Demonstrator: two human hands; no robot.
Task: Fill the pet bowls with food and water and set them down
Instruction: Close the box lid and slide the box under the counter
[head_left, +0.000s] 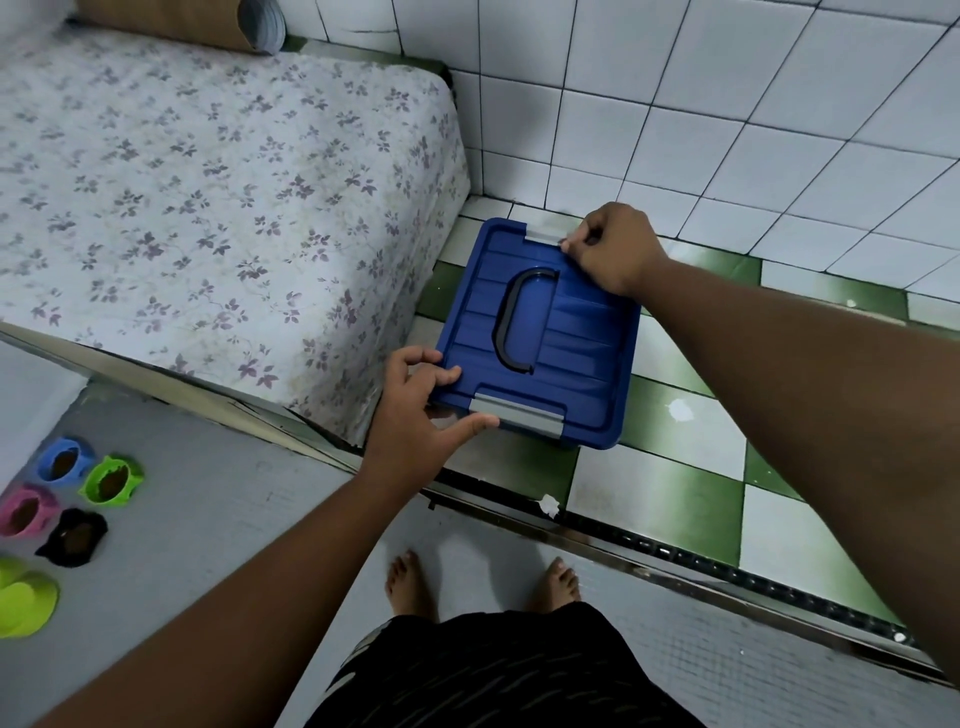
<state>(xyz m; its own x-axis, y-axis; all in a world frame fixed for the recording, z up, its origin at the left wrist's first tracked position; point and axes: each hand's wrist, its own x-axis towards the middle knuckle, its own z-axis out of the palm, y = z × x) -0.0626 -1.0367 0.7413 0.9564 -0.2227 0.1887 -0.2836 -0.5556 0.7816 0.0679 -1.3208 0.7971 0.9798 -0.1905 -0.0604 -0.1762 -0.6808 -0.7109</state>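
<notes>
Pet bowls (110, 480), food-filled, upright at near left; blue box (571, 332) lies long axis near-to-far, left hand (410, 415) gripping its near-left lid corner, right hand (615, 249) pinching far latch (543, 236).

no readable text, labels or numbers anywhere

Blue lidded box (576, 332) on tiles (691, 483), left hand (415, 421) gripping its near edge, right hand (615, 249) pinching far latch (543, 236)
</notes>
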